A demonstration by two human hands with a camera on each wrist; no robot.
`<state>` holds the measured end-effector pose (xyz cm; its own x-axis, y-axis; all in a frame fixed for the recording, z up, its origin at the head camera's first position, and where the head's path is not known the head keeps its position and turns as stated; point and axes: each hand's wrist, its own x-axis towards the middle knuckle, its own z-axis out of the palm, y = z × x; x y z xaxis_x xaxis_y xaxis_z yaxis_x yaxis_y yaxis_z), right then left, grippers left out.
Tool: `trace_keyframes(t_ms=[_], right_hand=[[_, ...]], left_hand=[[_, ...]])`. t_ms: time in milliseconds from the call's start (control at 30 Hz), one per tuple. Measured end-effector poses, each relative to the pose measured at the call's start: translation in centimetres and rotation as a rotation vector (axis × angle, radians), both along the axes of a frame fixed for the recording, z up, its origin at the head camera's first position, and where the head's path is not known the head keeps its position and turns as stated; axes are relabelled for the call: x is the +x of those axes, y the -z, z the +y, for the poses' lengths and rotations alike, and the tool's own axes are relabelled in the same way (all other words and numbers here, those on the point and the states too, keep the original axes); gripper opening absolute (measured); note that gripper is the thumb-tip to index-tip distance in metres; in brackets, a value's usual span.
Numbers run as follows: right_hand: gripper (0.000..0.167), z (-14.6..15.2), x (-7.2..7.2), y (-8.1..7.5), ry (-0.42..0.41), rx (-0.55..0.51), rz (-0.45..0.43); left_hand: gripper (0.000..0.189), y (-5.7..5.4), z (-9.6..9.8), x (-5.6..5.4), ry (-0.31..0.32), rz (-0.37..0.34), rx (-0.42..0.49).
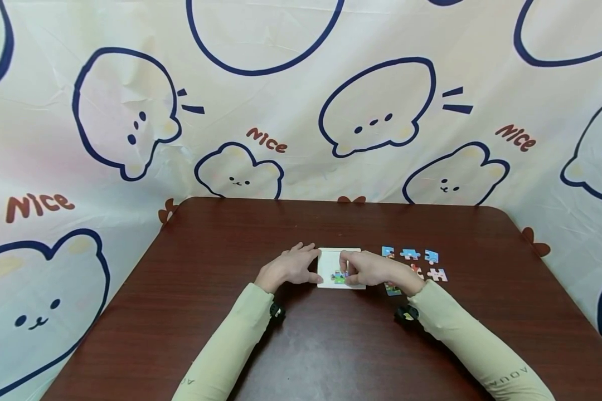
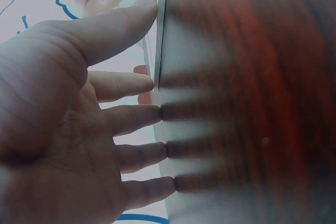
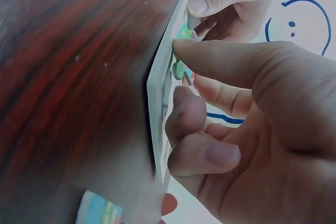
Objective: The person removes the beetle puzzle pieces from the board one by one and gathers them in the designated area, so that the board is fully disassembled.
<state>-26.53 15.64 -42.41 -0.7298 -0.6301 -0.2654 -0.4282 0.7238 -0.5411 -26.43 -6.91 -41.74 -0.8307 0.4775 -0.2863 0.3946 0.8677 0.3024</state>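
Note:
A white puzzle tray [image 1: 330,257] lies flat on the table, with colourful jigsaw pieces [image 1: 337,277] near its front middle. Along the tray's left edge, my left hand [image 1: 293,266] rests with fingers spread and straight; its thumb [image 2: 123,27] touches the rim, and several fingertips stand on the tabletop. My right hand [image 1: 373,268] reaches over the tray from the right. Between its thumb and index finger it pinches a green puzzle piece [image 3: 179,70], low over the tray. The other fingers of that hand curl inward and partly hide the tray surface.
Right of the tray lie several loose puzzle pieces, among them a blue one [image 1: 410,254], a whitish one [image 1: 437,274] and a green one [image 1: 393,290] partly under the right forearm. The brown table [image 1: 241,234] meets a printed cloth backdrop [image 1: 301,111] behind.

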Motion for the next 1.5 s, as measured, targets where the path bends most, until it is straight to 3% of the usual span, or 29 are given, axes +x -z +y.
trace_keyframes(t_ms=[333, 567, 800, 1000, 1500], right_hand=[[0.013, 0.1, 0.0, -0.2, -0.055, -0.021, 0.097], [0.013, 1.1, -0.3, -0.5, -0.095, -0.093, 0.109], [0.011, 3.1, -0.2, -1.1, -0.040, -0.112, 0.045], [0.011, 4.9, 0.0, -1.3, -0.046, -0.125, 0.045], [0.012, 9.1, 0.4, -2.4, 0.015, -0.080, -0.047]], left_hand=[[0.071, 0.0, -0.1, 0.0, 0.000, -0.003, 0.009], [0.072, 0.0, 0.2, 0.0, 0.001, 0.001, 0.002], [0.074, 0.0, 0.1, 0.0, 0.005, 0.000, 0.000], [0.074, 0.0, -0.1, 0.2, 0.001, -0.006, 0.001], [0.074, 0.2, -0.1, 0.0, 0.002, -0.005, 0.008]])
